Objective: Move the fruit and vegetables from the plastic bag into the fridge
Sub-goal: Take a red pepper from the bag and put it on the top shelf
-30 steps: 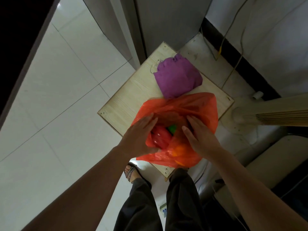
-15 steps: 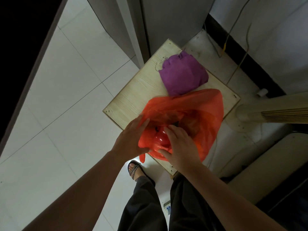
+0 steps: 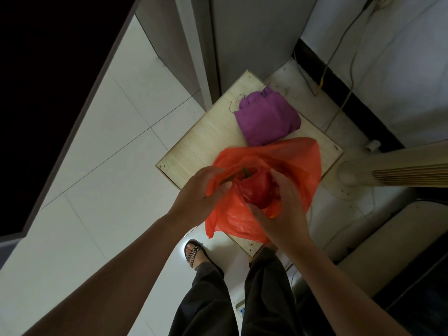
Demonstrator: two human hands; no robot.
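Bag (image 3: 286,163) rim in L hand (image 3: 196,202); R hand (image 3: 281,214) cups pepper (image 3: 257,190)

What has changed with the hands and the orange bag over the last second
The right hand went down into the orange plastic bag and closed on a red pepper, now lifted to the opening. The left hand kept gripping the bag's near edge. Bag and purple cloth stayed on the wooden stool.

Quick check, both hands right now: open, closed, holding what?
Left hand: closed, pinching the rim of the orange plastic bag.
Right hand: closed around a red pepper at the bag's mouth.
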